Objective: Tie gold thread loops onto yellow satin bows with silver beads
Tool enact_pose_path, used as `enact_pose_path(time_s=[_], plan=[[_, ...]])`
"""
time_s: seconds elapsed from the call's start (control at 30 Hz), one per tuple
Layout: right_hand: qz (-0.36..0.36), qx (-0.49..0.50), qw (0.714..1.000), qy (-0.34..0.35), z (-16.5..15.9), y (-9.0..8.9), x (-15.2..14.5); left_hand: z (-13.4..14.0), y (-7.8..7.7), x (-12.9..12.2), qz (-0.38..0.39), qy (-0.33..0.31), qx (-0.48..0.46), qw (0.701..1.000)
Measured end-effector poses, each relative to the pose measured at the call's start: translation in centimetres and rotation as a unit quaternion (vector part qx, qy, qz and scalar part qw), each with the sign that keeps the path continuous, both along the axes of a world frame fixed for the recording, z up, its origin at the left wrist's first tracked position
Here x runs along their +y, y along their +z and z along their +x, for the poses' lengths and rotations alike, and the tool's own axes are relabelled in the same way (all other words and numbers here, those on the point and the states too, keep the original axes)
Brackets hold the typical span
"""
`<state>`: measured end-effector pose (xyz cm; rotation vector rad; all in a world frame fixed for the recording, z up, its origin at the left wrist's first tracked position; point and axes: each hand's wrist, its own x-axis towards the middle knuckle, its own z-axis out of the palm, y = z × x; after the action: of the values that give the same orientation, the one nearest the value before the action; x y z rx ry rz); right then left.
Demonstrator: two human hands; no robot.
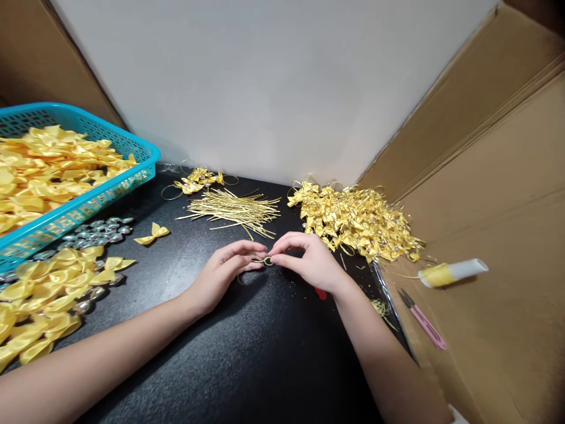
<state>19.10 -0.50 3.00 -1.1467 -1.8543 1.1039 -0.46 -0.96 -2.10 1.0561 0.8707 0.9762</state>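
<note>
Both of my hands meet over the middle of the black table, working on a thin gold cord (267, 260) bent into a small loop. My left hand (227, 268) pinches one side of the cord, and a strand curves down below its fingers. My right hand (311, 259) pinches the loop between thumb and forefinger from the other side. Just beyond the hands lies a pile of cut gold cords (236, 209). A single yellow ribbon bow (152, 234) rests to the left of them.
At left stands a blue basket (152, 154) full of yellow bows. Silver heart-shaped beads (103, 231) and loose bows (57, 288) lie before it. Finished-looking bows with cord loops (353, 221) are heaped at right, near a cord spool (452, 272) and pink-handled snips (424, 321).
</note>
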Motion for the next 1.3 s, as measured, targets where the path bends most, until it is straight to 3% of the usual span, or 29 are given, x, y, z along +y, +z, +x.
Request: enact_pose_path(time_s=[0.1, 0.17, 0.33, 0.57, 0.93, 1.3], plan=[[0.012, 0.006, 1.0, -0.003, 0.0, -0.1, 0.1, -0.2, 0.4, 0.4, 0.043, 0.067, -0.002, 0.997], [0.017, 0.007, 1.0, -0.004, 0.0, -0.2, 0.1, -0.3, 1.0, 0.6, 0.077, 0.068, 0.042, 0.994], [0.023, 0.014, 1.0, -0.011, -0.1, -0.5, 0.2, 0.1, 2.1, 0.4, 0.013, -0.094, 0.113, 0.989], [0.024, 0.028, 0.999, -0.008, -0.2, -1.0, 0.2, 0.3, 1.7, 0.3, -0.023, -0.146, 0.056, 0.987], [0.004, 0.019, 1.0, 0.004, -0.5, -0.8, -0.1, 0.0, 1.0, 0.0, 0.009, -0.118, 0.123, 0.985], [0.021, 0.002, 0.999, 0.047, -0.2, -0.1, -0.2, 0.4, 1.7, -0.3, 0.0, -0.093, 0.141, 0.986]])
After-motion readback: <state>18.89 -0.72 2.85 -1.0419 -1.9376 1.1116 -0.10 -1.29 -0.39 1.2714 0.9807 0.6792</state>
